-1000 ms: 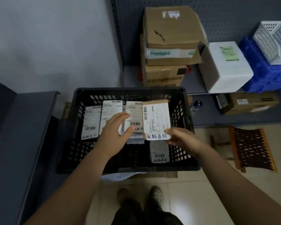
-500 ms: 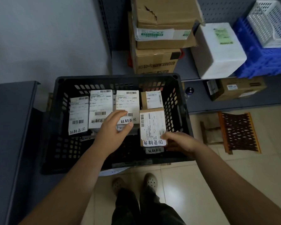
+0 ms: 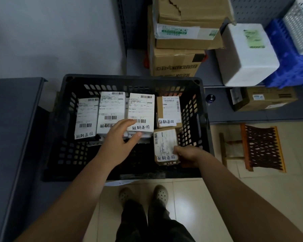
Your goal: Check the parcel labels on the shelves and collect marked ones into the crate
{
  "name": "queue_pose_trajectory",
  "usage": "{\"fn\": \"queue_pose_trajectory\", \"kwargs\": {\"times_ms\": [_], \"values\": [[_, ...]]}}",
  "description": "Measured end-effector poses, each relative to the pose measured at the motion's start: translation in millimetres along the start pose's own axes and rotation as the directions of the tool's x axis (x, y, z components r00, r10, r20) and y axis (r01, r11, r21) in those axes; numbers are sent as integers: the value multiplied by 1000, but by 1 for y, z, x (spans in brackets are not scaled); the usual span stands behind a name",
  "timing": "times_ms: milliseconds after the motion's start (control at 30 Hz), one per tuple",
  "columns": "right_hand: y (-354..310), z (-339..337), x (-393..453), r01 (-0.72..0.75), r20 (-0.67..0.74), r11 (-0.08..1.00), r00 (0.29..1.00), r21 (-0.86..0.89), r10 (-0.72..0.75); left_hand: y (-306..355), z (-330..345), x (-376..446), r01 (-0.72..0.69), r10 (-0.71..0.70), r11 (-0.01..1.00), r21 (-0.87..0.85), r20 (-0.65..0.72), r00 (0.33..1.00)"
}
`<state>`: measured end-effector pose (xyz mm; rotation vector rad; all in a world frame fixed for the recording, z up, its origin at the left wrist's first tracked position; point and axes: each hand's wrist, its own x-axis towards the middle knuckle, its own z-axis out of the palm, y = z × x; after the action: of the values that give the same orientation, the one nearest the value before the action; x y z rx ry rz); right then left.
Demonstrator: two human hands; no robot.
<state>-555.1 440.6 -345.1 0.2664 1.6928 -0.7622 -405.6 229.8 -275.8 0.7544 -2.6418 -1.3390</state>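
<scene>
Black crate [image 3: 202, 109]: marked parcels stand along its far wall. Left hand [image 3: 120, 137], fingers straight, steadies the white parcel [image 3: 141, 109]. Right hand [image 3: 187, 155] pinches a brown parcel [image 3: 164, 142] at the crate's right wall, near corner. Step: stowing. Next, probably: seat it, release.

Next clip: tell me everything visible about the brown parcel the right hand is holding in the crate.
The brown parcel is a small cardboard box, its top face almost covered by a white shipping label with a barcode along the left edge. A separate white slip with handwritten black characters sits at its near end. It lies label-up, slightly tilted, in the near right part of the black crate, just in front of another brown parcel. The right hand grips its near right corner. Its underside is hidden.
</scene>
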Motion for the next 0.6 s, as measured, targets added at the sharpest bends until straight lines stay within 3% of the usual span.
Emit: {"fn": "queue_pose_trajectory", "kwargs": {"times_ms": [233, 367, 500, 600], "values": [[-9, 7, 9, -1, -59, 1000, 998, 3, 1, -5, -1, 1, 30, -30, 999, -34, -11, 999], [-8, 5, 7, 62, -117, 983, 990, -170, -83, -5, -6, 1, 37, -38, 999, -24, -12, 999], [-15, 7, -15, 184, -239, 926, 933, -330, -271, -5, -16, -3, 21, -20, 1000, -16, 8, 1000], [-27, 13, -48, 377, -254, 815, 818, -441, -516, 5, -30, -11, 1, -2, 999, -32, -36, 999]]}}
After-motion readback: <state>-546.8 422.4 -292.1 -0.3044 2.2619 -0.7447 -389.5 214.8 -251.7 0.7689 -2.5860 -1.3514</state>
